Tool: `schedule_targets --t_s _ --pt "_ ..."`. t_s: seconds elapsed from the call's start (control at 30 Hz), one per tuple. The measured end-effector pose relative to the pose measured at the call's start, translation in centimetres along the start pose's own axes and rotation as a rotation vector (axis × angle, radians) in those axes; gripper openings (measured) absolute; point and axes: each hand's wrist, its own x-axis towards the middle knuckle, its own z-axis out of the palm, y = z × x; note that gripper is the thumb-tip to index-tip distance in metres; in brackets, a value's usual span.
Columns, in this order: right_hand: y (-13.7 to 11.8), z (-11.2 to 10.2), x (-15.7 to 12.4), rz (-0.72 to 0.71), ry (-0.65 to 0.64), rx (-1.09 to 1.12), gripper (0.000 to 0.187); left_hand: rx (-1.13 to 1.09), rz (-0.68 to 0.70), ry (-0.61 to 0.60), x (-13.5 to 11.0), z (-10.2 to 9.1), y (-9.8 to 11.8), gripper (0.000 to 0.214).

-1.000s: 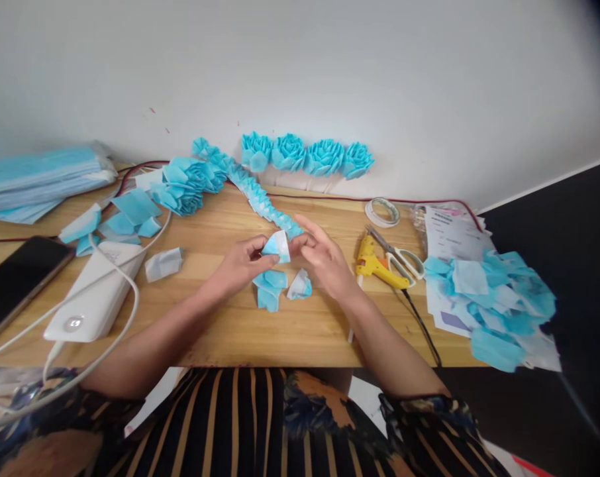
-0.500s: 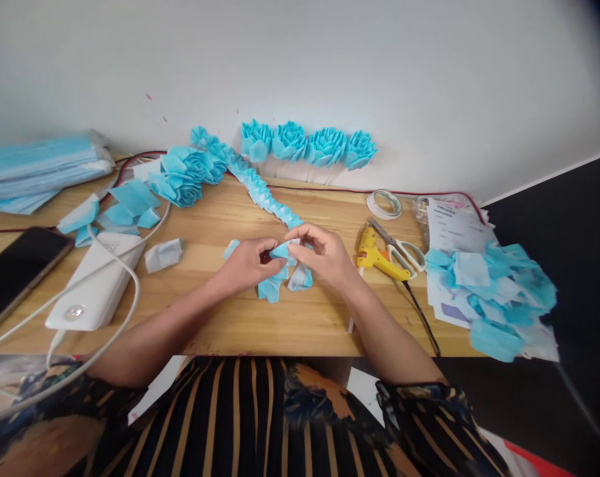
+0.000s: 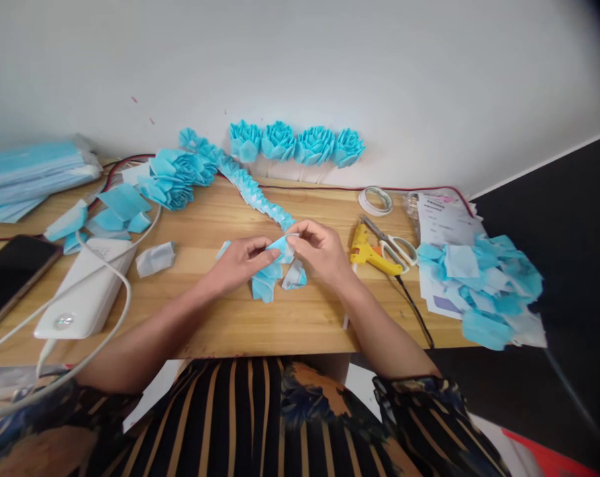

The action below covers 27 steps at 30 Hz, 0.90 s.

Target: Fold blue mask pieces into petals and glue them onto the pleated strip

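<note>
Between my left hand (image 3: 243, 260) and my right hand (image 3: 320, 250), a small blue-and-white fabric piece (image 3: 283, 248) is pinched by thumbs and fingers of both. On the wood just beneath lie loose blue pieces, one flat blue piece (image 3: 265, 283) and one curled pale piece (image 3: 295, 275). A chain of folded blue petals (image 3: 253, 192) runs from the back left down to my right fingertips; whether it touches them I cannot tell. At its far end sit bunched blue fabric flowers (image 3: 173, 177).
Several blue flowers (image 3: 279, 140) lean on the wall. To the right are a yellow glue gun (image 3: 372, 255), scissors (image 3: 397, 248), a tape roll (image 3: 375, 200) and a pile of blue pieces (image 3: 499, 271). Leftward lie a power bank (image 3: 84, 291), a phone (image 3: 16, 278) and stacked blue sheets (image 3: 32, 169).
The view has shifted slightly, so most things sit further left. Both hands keep hold of the fabric piece, which now looks flatter, with the fingers slightly rearranged.
</note>
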Motion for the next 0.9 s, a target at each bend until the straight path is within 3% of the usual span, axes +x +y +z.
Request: schedule_targets --t_s 0.2,0.4,0.53,0.9 --pt "-0.2 0.0 -0.2 -0.071 -0.016 -0.103 0.011 0.015 -0.033 0.057 0.1 0.0 -0.6 0.037" --pt "-0.5 -0.5 0.0 -0.347 -0.031 -0.262 0.009 -0.023 -0.03 0.136 0.3 0.0 -0.7 0.033" --pt "-0.5 -0.8 -0.1 -0.454 -0.051 -0.362 0.014 -0.078 -0.047 0.149 0.4 -0.1 -0.6 0.033" --pt "-0.6 -1.0 -0.5 -0.576 -0.072 -0.501 0.025 -0.17 -0.035 0.163 0.6 -0.4 -1.0 0.037"
